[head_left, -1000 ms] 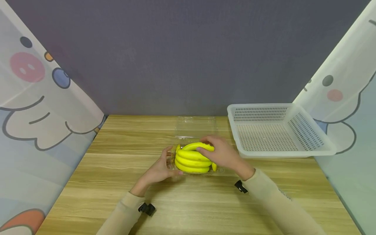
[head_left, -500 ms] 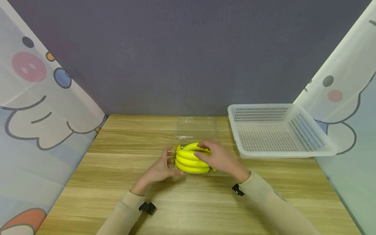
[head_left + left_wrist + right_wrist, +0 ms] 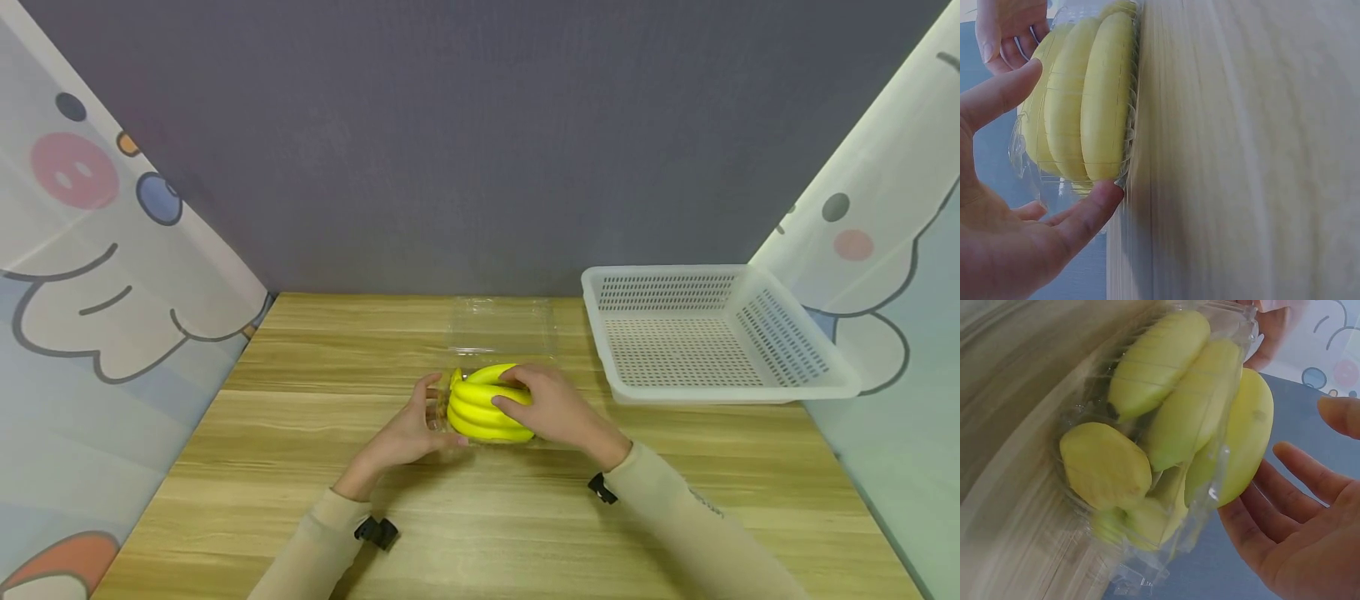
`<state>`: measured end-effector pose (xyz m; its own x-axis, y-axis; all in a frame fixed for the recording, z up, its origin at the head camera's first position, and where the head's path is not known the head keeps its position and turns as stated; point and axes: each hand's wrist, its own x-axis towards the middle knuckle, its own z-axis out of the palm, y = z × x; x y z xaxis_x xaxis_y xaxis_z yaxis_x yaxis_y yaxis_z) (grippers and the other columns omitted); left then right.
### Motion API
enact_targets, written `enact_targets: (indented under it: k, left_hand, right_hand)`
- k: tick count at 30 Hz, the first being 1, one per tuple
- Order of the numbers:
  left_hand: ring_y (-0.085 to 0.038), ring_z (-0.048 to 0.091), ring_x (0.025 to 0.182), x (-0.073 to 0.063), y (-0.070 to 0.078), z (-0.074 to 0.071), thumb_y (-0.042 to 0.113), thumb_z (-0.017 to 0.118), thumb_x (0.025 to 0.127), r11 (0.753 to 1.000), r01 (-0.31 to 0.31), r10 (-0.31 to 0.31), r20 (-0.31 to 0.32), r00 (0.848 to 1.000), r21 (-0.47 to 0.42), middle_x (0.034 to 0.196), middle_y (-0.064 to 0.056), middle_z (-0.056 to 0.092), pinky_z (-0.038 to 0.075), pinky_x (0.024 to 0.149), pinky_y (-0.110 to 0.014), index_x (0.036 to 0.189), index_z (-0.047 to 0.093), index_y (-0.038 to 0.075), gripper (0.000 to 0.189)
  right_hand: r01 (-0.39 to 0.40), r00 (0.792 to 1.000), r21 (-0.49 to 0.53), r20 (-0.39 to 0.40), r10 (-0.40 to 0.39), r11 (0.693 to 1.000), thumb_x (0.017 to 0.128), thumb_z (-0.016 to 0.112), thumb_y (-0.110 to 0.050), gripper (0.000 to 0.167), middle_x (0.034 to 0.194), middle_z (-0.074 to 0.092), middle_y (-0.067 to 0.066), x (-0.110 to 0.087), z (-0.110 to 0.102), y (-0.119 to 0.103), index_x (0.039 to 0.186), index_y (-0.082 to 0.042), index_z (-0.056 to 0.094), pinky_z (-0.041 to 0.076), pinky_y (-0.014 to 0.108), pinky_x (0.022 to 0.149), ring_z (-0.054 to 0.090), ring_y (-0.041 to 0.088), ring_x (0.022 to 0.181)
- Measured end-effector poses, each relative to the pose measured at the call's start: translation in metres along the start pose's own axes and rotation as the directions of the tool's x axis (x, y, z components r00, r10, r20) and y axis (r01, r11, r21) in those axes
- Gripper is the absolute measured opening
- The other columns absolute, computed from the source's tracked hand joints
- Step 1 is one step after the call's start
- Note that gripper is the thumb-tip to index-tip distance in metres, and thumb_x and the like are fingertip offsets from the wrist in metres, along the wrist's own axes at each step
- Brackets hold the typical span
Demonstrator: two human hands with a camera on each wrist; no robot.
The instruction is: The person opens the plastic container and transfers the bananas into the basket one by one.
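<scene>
A clear hinged plastic container (image 3: 1016, 147) sits on the wooden table with its lid (image 3: 502, 325) laid back toward the wall. Packed inside are several yellow bananas (image 3: 487, 417), most side by side, the topmost rising above the rim. My left hand (image 3: 405, 433) holds the container's left end, thumb along the front and a fingertip (image 3: 1107, 192) at the bottom corner. Over the right end is my right hand (image 3: 558, 408), its fingers touching the upper banana (image 3: 1247, 431) from behind. In the right wrist view its thumb (image 3: 1341, 415) stands apart from the fruit.
At the back right of the table stands a white perforated basket (image 3: 810, 392). A dark grey wall (image 3: 480, 150) closes off the back, and cartoon-print curtains (image 3: 112, 275) flank both sides. Each wrist wears a small black device (image 3: 377, 532).
My right hand has shifted a little left along the bananas, covering their right ends in the head view. My left hand and the container stay in place.
</scene>
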<state>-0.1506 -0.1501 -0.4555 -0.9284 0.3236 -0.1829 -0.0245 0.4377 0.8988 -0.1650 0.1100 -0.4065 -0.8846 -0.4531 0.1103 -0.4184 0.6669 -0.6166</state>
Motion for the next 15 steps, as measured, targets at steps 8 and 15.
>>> enact_targets:
  k: [8, 15]
  left_hand:
    - [-0.039, 0.047, 0.132, 0.001, -0.001, -0.001, 0.031, 0.091, 0.078, 1.0, -0.001, 0.001, 0.002, 1.0, 0.016, 0.154, -0.02, 0.033, 0.047, 0.101, -0.052, 0.16, 0.011, 0.012, 0.116]
    - [-0.04, 0.048, 0.131, 0.002, -0.003, -0.001, 0.031, 0.09, 0.078, 1.0, 0.0, 0.0, 0.006, 1.0, 0.018, 0.154, -0.021, 0.032, 0.047, 0.1, -0.052, 0.161, 0.011, 0.012, 0.116]
  right_hand:
    - [0.017, 1.0, -0.029, 0.013, -0.016, 0.999, 0.097, 0.068, -0.038, 0.041, 0.119, 0.069, 0.006, 0.001, 0.005, 0.001, 0.123, -0.006, 0.07, 0.052, 0.042, 0.093, 0.064, 0.022, 0.107]
    - [0.032, 0.999, -0.103, 0.016, -0.031, 0.994, 0.094, 0.071, -0.037, 0.042, 0.119, 0.069, 0.007, 0.002, 0.011, 0.002, 0.122, -0.006, 0.069, 0.051, 0.042, 0.093, 0.062, 0.024, 0.108]
